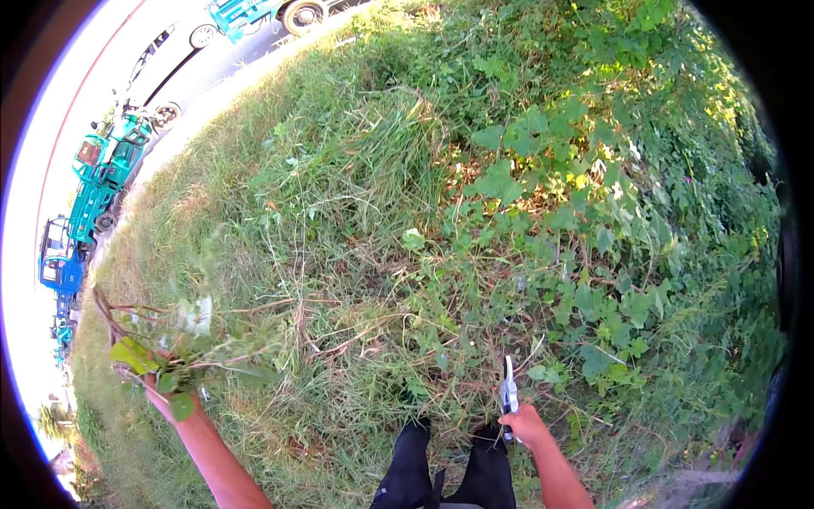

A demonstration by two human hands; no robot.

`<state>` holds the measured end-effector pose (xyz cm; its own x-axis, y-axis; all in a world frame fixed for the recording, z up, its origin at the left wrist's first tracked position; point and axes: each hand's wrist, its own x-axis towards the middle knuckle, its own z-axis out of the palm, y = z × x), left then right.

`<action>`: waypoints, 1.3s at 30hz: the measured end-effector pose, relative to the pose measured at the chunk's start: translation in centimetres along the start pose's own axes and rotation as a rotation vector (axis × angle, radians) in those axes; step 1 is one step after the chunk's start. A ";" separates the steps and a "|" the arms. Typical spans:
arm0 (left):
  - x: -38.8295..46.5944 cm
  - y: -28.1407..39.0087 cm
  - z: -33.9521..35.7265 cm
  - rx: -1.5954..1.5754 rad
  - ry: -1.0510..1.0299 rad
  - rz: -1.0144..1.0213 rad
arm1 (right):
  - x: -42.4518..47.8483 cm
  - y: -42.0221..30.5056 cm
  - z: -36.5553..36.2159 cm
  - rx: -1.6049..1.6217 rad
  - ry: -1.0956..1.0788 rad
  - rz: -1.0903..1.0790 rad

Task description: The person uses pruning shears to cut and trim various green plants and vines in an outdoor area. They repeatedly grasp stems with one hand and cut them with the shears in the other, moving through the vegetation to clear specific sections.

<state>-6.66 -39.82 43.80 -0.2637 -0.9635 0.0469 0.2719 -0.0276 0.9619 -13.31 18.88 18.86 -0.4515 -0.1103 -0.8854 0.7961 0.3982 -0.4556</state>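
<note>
My left hand (160,388) is out to the left, mostly hidden behind a bunch of cut weeds and leafy stems (181,362) that it grips. Some of the stems are blurred, and a thick brown stalk sticks up at the bunch's left side. In front of my right leg, my right hand (526,425) is wrapped around the handles of pruning shears (509,391). Their silver blades point away from me, above low weeds. Whether the blades are parted is hard to tell.
Tangled grass and weeds (356,267) cover the ground around my legs (413,464). Dense broad-leaved vines (610,299) rise on the right. Along the road at left stand a green cargo tricycle (102,184), a blue vehicle (60,270) and, farther up, another blue vehicle (245,16).
</note>
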 end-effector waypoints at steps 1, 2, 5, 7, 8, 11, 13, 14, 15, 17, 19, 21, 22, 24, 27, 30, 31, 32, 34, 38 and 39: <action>1.4 1.9 -0.8 0.060 -0.033 0.070 | -0.8 -1.0 0.1 -0.020 -0.009 0.002; 2.1 3.3 -1.5 0.025 -0.010 0.096 | -1.0 -1.0 0.6 0.006 -0.026 -0.016; 3.4 5.2 -4.5 -0.034 0.083 0.093 | -1.7 -1.3 0.7 -0.050 -0.059 -0.017; 2.9 0.8 -8.8 0.075 0.203 0.034 | -1.9 -0.5 -0.3 -0.098 -0.029 -0.040; 1.5 -1.9 -11.4 0.198 0.279 0.033 | -2.0 0.1 -0.6 -0.107 -0.021 -0.029; -6.3 -9.4 -21.6 0.748 0.347 -0.078 | -3.2 1.3 -1.5 -0.144 0.025 -0.027; -11.7 -10.1 -29.9 1.767 0.162 -0.337 | -3.7 1.3 -0.7 -0.116 -0.045 0.012; -15.0 -10.0 -34.5 1.855 0.167 -0.226 | -3.8 2.9 0.0 -0.117 -0.056 0.040; -18.6 -10.4 -37.1 1.503 0.093 -0.368 | -4.4 3.3 -0.2 -0.140 -0.038 0.067; -22.4 -11.5 -40.1 1.813 0.075 -0.582 | -5.7 3.0 -0.3 -0.187 -0.025 0.095; -23.3 -14.2 -39.0 1.717 -0.010 -0.537 | -5.8 3.7 -0.2 -0.151 -0.020 0.078; -18.7 -18.2 -31.6 1.433 -0.049 -0.575 | -6.3 3.7 -0.4 -0.132 0.018 0.068; -17.2 -20.2 -23.9 1.072 0.002 -0.626 | -6.8 3.9 -1.3 -0.117 0.064 0.055; -8.8 -18.8 -7.0 0.565 0.017 -0.557 | -6.8 3.3 -1.1 -0.114 0.038 0.033; 2.1 -9.8 15.0 -0.018 -0.518 -0.446 | -7.6 0.1 -0.3 -0.131 0.029 -0.014; 3.1 -0.6 28.4 0.097 -0.563 -0.143 | -7.8 0.1 -0.7 -0.065 0.021 -0.050; 2.0 0.6 30.5 0.105 -0.644 -0.020 | -7.5 0.8 -0.9 -0.042 0.005 -0.047; 0.4 0.6 31.4 0.194 -0.682 0.015 | -7.1 1.3 -1.0 -0.015 -0.007 -0.050; -3.9 -1.0 30.8 0.374 -0.760 0.068 | -7.8 1.3 -1.4 0.034 -0.013 -0.039; -9.1 -11.1 23.1 0.891 -0.957 0.073 | -8.5 1.2 -1.2 -0.080 -0.018 -0.024; -9.5 -14.2 19.9 1.032 -1.044 0.085 | -8.3 1.1 -0.9 -0.089 -0.030 -0.039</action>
<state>-26.43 -24.99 35.02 -0.9372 -0.3146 -0.1509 -0.3283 0.6484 0.6869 -9.04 21.10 25.80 -0.4682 -0.1546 -0.8700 0.7387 0.4718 -0.4814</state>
